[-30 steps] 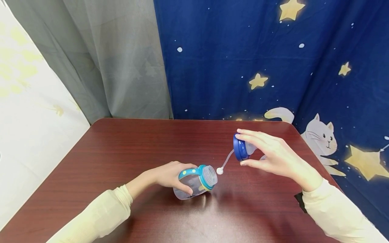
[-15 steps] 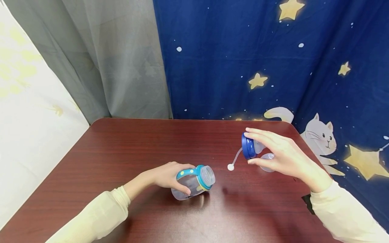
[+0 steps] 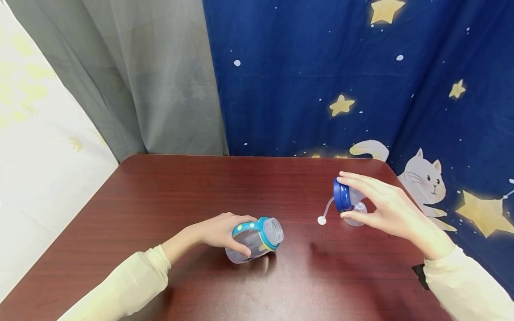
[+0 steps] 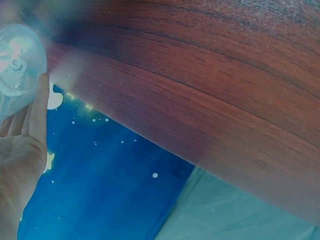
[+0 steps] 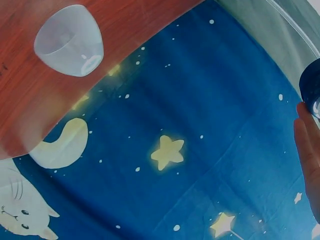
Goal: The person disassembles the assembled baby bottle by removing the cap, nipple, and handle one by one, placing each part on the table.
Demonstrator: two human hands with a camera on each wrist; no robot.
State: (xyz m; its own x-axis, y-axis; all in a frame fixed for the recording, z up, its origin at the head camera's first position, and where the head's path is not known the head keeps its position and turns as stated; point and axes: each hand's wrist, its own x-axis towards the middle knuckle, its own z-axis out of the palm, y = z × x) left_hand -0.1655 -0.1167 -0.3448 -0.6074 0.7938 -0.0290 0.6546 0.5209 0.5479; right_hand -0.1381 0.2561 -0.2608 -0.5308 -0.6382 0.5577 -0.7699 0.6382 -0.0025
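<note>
In the head view my left hand [image 3: 225, 229] grips a clear baby bottle [image 3: 254, 243] with a teal collar and dotted handle. The bottle is tilted, its uncapped threaded mouth facing right; its round base [image 4: 16, 64] shows at the left edge of the left wrist view. To the right, my right hand [image 3: 383, 206] holds a blue bottle lid [image 3: 341, 195] on its side above the table, between fingers and thumb. From the lid hangs a thin straw [image 3: 328, 207] with a white weighted end [image 3: 321, 220]. Only part of the lid [image 5: 310, 86] appears in the right wrist view.
A clear dome-shaped cap [image 5: 70, 42] stands on the dark red wooden table [image 3: 192, 187], partly behind my right hand in the head view. Beyond the table's back edge hang a grey curtain [image 3: 168, 80] and a blue starry one [image 3: 289, 80].
My right hand has moved right with the lid and straw, away from the bottle mouth. My left hand and the bottle have stayed almost still. More of the clear cap shows.
</note>
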